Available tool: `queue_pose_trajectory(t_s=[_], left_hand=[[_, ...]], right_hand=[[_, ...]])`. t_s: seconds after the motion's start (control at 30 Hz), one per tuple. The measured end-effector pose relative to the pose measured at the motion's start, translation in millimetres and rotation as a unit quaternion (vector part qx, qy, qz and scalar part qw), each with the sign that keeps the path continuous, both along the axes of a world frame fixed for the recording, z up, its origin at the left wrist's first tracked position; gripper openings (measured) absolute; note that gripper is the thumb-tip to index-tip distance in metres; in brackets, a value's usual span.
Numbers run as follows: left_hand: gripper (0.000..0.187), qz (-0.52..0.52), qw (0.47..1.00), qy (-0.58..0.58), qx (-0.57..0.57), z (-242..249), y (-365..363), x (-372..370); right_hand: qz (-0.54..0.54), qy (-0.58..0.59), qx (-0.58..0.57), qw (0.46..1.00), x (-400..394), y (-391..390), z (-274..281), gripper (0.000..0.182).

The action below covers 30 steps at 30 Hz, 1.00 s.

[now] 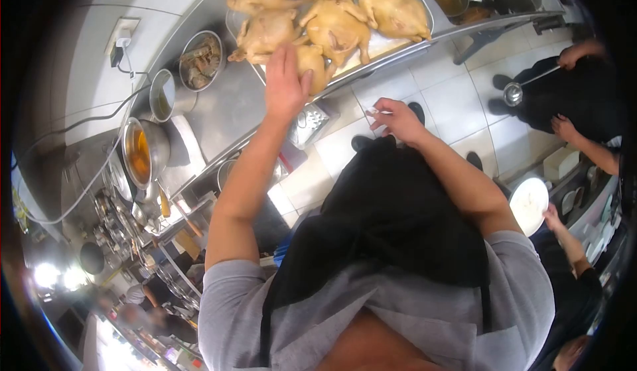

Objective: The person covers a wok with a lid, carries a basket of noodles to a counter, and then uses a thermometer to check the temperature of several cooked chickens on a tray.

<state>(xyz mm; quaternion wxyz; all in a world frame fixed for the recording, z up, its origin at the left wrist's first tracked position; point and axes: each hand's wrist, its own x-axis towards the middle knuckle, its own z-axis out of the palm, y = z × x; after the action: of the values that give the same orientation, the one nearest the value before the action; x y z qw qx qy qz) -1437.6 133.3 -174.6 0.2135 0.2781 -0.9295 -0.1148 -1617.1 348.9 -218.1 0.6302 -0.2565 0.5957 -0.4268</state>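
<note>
Several whole plucked chickens lie close together on a metal tray at the top of the view. My left hand is stretched out at the tray's near left corner. Its fingers lie straight against the nearest chicken, which the hand partly covers. Lower and to the right, my right hand hangs over the floor in front of my black apron, apart from the tray. Its fingers are curled together around a small whitish bit that is too small to name.
On the steel counter stand a pot of cooked pieces, a smaller metal container and a bowl of orange liquid. A box grater is below the tray. To the right, one person holds a ladle, another a white plate.
</note>
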Motion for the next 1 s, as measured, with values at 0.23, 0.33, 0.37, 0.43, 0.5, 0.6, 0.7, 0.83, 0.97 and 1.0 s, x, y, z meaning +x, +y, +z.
queue_pose_trajectory(t_s=[0.23,0.33,0.37,0.43,0.5,0.6,0.7,0.83,0.97,1.0], left_hand=[[0.068,0.025,0.998,-0.013,-0.050,-6.7,2.5,-10.8],[0.068,0.033,0.997,-0.028,-0.056,-8.2,2.9,-13.8],[0.068,0.038,0.996,-0.044,-0.063,-8.7,2.6,-13.7],[0.067,0.033,0.996,-0.041,-0.070,-11.6,1.5,-13.5],[0.067,0.028,0.996,-0.038,-0.078,-13.4,0.9,-13.5],[0.066,0.026,0.995,-0.036,-0.088,-13.9,0.9,-14.0],[0.066,0.029,0.995,-0.042,-0.084,-13.9,0.4,-14.6],[0.065,0.022,0.996,-0.035,-0.074,-14.1,-0.9,-14.4],[0.062,0.020,0.996,-0.040,-0.071,-8.1,0.7,-15.5],[0.062,0.020,0.996,-0.040,-0.071,-8.5,0.2,-15.2]], right_hand=[[-0.081,-0.052,0.062,0.993,-26.8,48.9,-28.2,0.007],[-0.095,-0.055,0.076,0.991,-30.2,53.8,-35.3,0.006],[-0.096,-0.057,0.077,0.991,-29.9,52.6,-35.9,0.006],[-0.084,-0.050,0.069,0.993,-27.9,47.2,-36.4,0.006],[-0.078,-0.052,0.061,0.994,-24.0,37.8,-32.9,0.007],[-0.064,-0.053,0.043,0.996,-18.3,22.9,-24.4,0.008],[-0.052,-0.054,0.029,0.997,-12.1,11.4,-23.9,0.007],[-0.039,-0.059,0.015,0.997,-6.6,1.6,-24.9,0.007],[-0.030,-0.057,0.016,0.998,-3.9,-3.5,-22.7,0.010],[-0.032,-0.057,0.016,0.998,-3.0,-4.3,-23.9,0.009]])
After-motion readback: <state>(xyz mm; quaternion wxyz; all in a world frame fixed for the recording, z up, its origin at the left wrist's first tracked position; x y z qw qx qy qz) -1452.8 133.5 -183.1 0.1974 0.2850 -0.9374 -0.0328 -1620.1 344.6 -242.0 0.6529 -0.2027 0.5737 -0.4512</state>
